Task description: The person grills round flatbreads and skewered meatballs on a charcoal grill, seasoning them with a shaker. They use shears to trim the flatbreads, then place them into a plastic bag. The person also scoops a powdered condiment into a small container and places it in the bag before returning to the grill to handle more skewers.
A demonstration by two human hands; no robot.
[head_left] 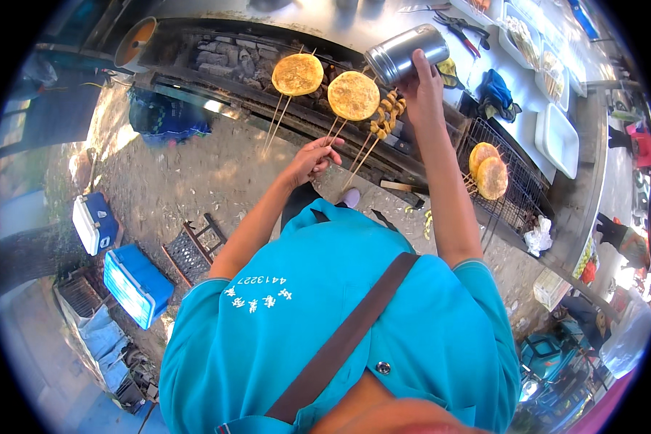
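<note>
My left hand is closed round the sticks of a round golden flatbread, which lies over the charcoal grill. In my right hand is a shiny metal shaker can, tipped on its side above the grill, its end toward the flatbread. A second skewered flatbread rests on the grill to the left, its sticks hanging over the front edge. Just right of the held flatbread lie skewers of browned, coiled pieces; their exact kind I cannot tell.
Grey charcoal fills the grill's left part. At right, two more flatbreads sit on a wire rack. Tongs, a blue cloth and white trays are on the counter beyond. A blue cooler box stands lower left.
</note>
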